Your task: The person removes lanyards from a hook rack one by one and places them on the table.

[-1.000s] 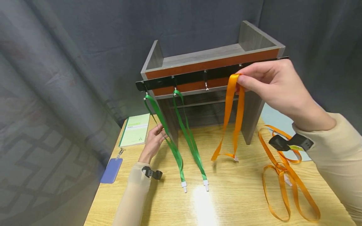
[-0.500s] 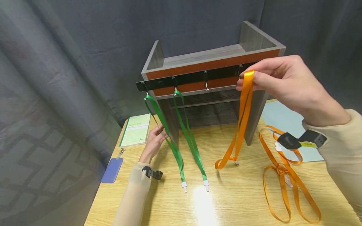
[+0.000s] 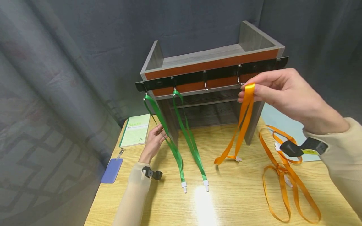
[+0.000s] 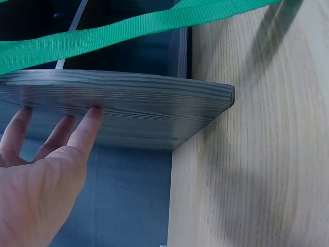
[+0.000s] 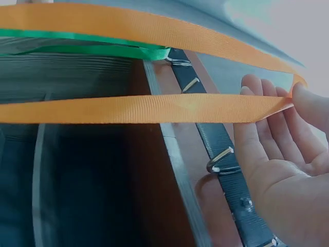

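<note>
My right hand [image 3: 254, 89] pinches the top loop of an orange lanyard [image 3: 241, 125] just below a hook [image 3: 239, 81] on the black hook rail [image 3: 215, 74] of a grey wooden shelf unit [image 3: 203, 56]. The lanyard's lower end trails on the table. In the right wrist view the orange lanyard [image 5: 154, 108] runs across to my fingertips [image 5: 257, 98], with a hook [image 5: 221, 157] beside the palm. My left hand [image 3: 154, 139] rests with straight fingers [image 4: 87, 121] against the shelf's left side panel [image 4: 128, 110]. Two green lanyards [image 3: 181, 138] hang from the left hooks.
More orange lanyards [image 3: 285, 182] lie loose on the wooden table [image 3: 226, 201] at the right. A green notebook [image 3: 135, 129] and a blue badge holder [image 3: 111, 170] lie at the left edge. A light blue sheet [image 3: 280, 121] sits behind the shelf. Dark curtains surround the table.
My right hand carried the orange lanyard's loop rightward along the rail, then lowered it a little below the hook. The left hand has stayed against the shelf side.
</note>
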The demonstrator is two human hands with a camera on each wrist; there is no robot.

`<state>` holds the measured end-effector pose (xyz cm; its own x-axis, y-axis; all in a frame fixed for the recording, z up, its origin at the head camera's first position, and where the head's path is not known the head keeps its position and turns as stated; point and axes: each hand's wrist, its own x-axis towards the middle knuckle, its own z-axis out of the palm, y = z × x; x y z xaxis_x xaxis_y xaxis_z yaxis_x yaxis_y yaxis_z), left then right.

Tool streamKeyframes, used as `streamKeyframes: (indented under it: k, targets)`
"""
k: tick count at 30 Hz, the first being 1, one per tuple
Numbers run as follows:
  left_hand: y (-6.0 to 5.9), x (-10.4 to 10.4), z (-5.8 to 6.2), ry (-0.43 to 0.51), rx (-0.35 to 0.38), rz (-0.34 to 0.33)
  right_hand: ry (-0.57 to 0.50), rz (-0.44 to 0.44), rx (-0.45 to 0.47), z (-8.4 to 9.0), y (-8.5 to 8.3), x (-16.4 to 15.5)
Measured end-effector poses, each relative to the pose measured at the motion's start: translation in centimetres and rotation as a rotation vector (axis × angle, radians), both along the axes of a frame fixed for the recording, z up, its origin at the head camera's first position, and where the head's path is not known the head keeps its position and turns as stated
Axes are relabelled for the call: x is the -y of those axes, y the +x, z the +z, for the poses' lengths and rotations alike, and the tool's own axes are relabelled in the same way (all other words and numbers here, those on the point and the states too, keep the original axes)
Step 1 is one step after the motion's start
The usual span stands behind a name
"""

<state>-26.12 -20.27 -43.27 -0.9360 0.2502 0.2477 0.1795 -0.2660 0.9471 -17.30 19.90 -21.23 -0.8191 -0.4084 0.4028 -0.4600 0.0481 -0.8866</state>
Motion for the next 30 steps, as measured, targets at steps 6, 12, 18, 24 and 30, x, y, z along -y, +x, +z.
streamKeyframes:
  k: [6,12,18,24,30]
  targets:
    - [0.2,0.0,0.2,-0.018,-0.006,-0.003,-0.097,0.094,0.057,-0.6,0.3,-0.7]
    - [0.2,0.1,0.1,-0.027,-0.018,-0.014,-0.07,0.117,0.081,-0.9,0.9,-1.5]
    - [0.3,0.1,0.2,-0.008,-0.021,-0.011,0.067,0.055,0.066,-1.1,1.7,-1.9]
    - [0.3,0.0,0.2,0.009,-0.02,-0.01,0.143,-0.006,0.07,-1.9,2.4,-2.7]
    - [0.3,0.1,0.1,0.021,-0.026,-0.019,0.135,0.077,-0.034,-4.0,1.6,-3.3]
